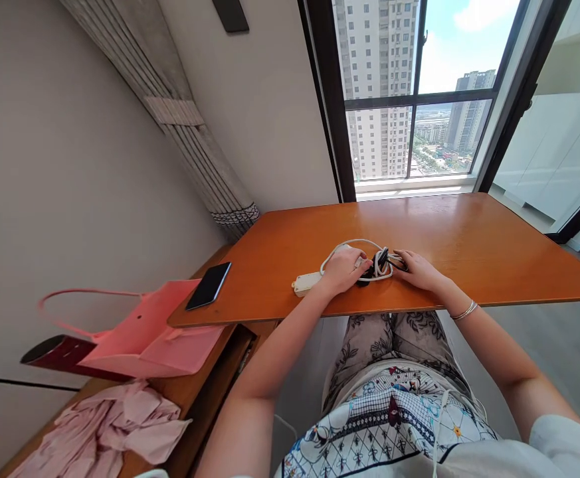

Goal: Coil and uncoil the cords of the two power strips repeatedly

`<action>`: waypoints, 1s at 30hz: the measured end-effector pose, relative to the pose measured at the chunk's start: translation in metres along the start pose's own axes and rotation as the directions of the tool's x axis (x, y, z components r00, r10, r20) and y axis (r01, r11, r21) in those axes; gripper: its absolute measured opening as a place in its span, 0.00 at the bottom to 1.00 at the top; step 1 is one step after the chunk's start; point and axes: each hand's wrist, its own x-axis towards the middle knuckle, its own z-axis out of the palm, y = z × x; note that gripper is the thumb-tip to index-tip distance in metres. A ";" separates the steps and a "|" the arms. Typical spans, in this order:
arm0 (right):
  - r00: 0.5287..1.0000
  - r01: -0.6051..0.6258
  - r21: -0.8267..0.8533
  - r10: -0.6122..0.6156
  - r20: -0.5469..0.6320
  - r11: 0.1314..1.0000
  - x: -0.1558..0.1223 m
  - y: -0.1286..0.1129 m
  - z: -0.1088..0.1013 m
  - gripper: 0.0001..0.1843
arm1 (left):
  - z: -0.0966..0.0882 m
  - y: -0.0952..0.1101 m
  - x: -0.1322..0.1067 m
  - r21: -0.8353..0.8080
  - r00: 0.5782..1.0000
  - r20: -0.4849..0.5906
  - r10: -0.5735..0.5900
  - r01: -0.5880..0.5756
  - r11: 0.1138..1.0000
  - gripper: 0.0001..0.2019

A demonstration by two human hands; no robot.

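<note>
A white power strip (306, 282) lies near the front edge of the orange wooden table (493, 245), its white cord (345, 244) looping away behind my hands. My left hand (343, 268) rests on the strip's far end with fingers curled over the cord. My right hand (420, 269) lies just to the right, its fingers pinching a bundle of black and white cables (380, 263) that sits between the two hands. Which cable each fingertip grips is too small to make out.
A black phone (208, 285) lies at the table's left corner. A pink bag (150, 328) and crumpled pink cloth (115, 425) sit on a lower wooden bench at left. A wall is on the left and a large window (409, 93) stands beyond the table.
</note>
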 end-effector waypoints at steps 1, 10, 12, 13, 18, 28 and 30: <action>1.000 -0.006 0.008 0.006 -0.028 1.000 -0.001 0.000 0.001 0.31 | 0.003 0.008 0.004 0.033 0.999 -0.014 -0.051 0.052 0.998 0.22; 0.987 0.005 0.013 -0.003 -0.162 1.000 -0.010 -0.007 -0.002 0.09 | 0.011 0.033 0.027 0.134 0.987 0.128 -0.101 0.084 0.987 0.19; 0.986 0.030 -0.006 -0.031 -0.165 1.000 -0.011 -0.009 -0.002 0.07 | 0.011 0.027 0.028 0.031 0.981 0.167 -0.103 0.100 0.995 0.19; 0.984 0.046 -0.008 -0.047 -0.174 0.999 -0.012 -0.009 -0.002 0.07 | 0.011 0.024 0.028 -0.018 0.979 0.174 -0.102 0.107 0.994 0.19; 0.963 0.078 0.002 -0.075 -0.258 0.997 -0.014 -0.015 0.001 0.09 | 0.008 0.010 0.028 -0.229 0.984 0.164 -0.077 0.114 0.967 0.19; 0.943 0.082 0.221 -0.004 -0.332 0.972 -0.012 -0.039 -0.005 0.24 | 0.006 0.002 0.036 -0.587 0.959 0.251 0.134 0.041 0.808 0.23; 0.952 0.075 0.385 0.049 -0.303 0.920 -0.008 -0.036 -0.013 0.31 | 0.004 0.000 0.034 -0.622 0.952 0.266 0.154 0.048 0.782 0.22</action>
